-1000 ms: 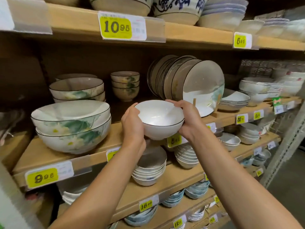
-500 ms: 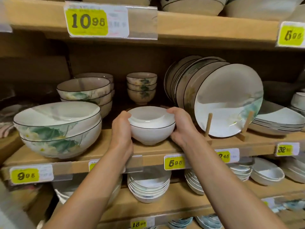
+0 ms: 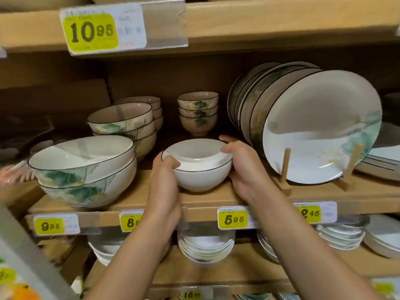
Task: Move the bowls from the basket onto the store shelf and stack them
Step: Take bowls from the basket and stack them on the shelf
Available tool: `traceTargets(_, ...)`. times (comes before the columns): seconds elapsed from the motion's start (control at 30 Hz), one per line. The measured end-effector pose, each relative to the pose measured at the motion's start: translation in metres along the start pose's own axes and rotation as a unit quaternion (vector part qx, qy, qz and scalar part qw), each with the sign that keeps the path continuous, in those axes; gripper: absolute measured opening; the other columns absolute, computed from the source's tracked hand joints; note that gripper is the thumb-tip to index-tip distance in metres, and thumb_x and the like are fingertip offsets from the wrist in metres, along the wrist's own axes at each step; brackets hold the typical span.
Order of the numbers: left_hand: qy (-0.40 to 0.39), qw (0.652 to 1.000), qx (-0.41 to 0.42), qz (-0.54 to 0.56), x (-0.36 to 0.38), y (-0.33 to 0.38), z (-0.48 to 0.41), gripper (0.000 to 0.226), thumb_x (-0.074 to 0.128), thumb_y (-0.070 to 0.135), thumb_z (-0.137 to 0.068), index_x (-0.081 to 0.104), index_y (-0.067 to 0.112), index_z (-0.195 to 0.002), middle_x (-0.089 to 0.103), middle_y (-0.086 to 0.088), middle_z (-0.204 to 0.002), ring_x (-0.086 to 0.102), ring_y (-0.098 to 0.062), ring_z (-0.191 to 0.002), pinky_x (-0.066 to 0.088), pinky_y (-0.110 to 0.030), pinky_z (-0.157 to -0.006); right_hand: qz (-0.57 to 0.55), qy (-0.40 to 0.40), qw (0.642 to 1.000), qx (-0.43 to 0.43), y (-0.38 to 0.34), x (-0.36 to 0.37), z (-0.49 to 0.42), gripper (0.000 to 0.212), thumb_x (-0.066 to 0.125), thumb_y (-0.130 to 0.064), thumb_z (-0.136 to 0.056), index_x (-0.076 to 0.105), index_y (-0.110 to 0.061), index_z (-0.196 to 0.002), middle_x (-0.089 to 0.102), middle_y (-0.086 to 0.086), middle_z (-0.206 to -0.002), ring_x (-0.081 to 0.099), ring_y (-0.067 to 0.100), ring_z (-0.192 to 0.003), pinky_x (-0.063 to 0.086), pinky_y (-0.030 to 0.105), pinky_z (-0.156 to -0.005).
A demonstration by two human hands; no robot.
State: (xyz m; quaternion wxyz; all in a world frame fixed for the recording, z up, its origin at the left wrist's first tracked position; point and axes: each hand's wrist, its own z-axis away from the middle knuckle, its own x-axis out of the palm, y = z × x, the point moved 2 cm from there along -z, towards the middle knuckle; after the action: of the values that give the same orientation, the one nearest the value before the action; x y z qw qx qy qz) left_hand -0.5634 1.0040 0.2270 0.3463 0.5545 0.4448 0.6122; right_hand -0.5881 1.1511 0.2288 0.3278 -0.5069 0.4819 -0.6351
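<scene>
White bowl [image 3: 201, 172] sits on the wooden shelf [image 3: 216, 199], just above the 5.95 price tag [image 3: 232, 219]. Left hand [image 3: 164, 176] and right hand [image 3: 244, 167] clasp its sides, fingers curled round it. Possibly two bowls nested here; basket out of view, so the remainder is unknown.

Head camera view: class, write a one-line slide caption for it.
Left hand and right hand grip a white bowl at the wooden shelf, between large leaf-patterned bowls and upright plates.
</scene>
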Motion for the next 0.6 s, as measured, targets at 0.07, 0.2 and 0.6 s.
traceTargets(0.07, -0.026, 0.999, -0.024, -0.005, -0.005, 0.003, -0.008, 0.044, 0.043, 0.006, -0.079, 0.064, 0.007, -0.117, 0.073, -0.01, -0.109, 0.064, -0.028, -0.108, 0.047, -0.047, -0.102, -0.011, -0.004, 1.0, 0.023, -0.007, 0.0, -0.003, 0.041, 0.05, -0.006, -0.082, 0.061, -0.016, -0.12, 0.065, 0.013, -0.114, 0.061, 0.028, -0.106, 0.049, 0.043, -0.097)
traceTargets(0.2, -0.061, 0.996, -0.066, -0.014, -0.006, 0.008, -0.019, 0.044, 0.042, 0.006, -0.077, 0.065, 0.004, -0.114, 0.074, -0.013, -0.107, 0.066, -0.03, -0.107, 0.051, -0.045, -0.097, -0.029, -0.005, 0.997, 0.069, -0.013, 0.004, -0.004, 0.04, 0.048, -0.001, -0.08, 0.064, -0.007, -0.116, 0.068, 0.019, -0.111, 0.064, 0.035, -0.104, 0.05, 0.048, -0.097)
traceTargets(0.6, -0.071, 0.994, 0.019, -0.076, -0.01, -0.001, -0.008, 0.052, 0.049, 0.018, -0.076, 0.056, 0.015, -0.127, 0.069, -0.003, -0.115, 0.063, -0.02, -0.11, 0.05, -0.039, -0.097, -0.014, 0.015, 0.999, 0.038, -0.005, 0.003, 0.013, 0.033, 0.046, -0.001, -0.079, 0.066, -0.008, -0.104, 0.069, 0.016, -0.106, 0.064, 0.032, -0.102, 0.053, 0.043, -0.092)
